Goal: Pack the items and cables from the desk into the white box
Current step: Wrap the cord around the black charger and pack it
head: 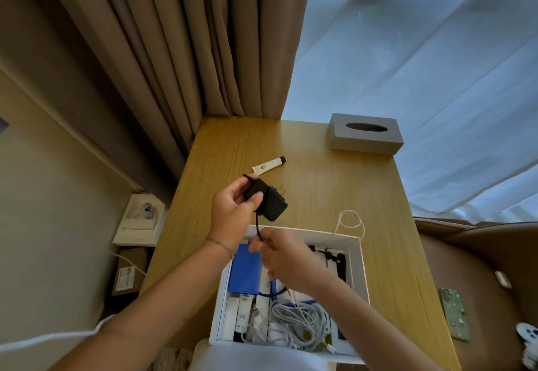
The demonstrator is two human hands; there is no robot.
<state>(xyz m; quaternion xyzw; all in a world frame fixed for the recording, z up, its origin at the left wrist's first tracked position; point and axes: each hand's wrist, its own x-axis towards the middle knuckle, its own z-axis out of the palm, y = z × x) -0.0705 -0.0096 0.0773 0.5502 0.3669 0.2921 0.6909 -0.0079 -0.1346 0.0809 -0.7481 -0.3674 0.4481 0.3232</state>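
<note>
My left hand point(231, 210) grips a black power adapter point(269, 203) with its black cable wound around it, held above the wooden desk point(334, 190). My right hand point(283, 254) pinches the loose end of that black cable point(258, 229) just below the adapter, over the far edge of the white box point(359, 271). The box sits at the desk's near edge and holds a blue case point(246, 271), white tubes, a grey coiled cable point(300, 319) and a black item point(339, 265). A small white tube with a dark cap point(269, 165) lies on the desk beyond my hands.
A grey tissue box point(365, 133) stands at the desk's far right corner. A white cord loop point(350, 220) rises behind the box. Brown curtains hang at the back; a wall socket point(147, 210) is on the left. A green phone point(454, 314) lies on the chair at the right.
</note>
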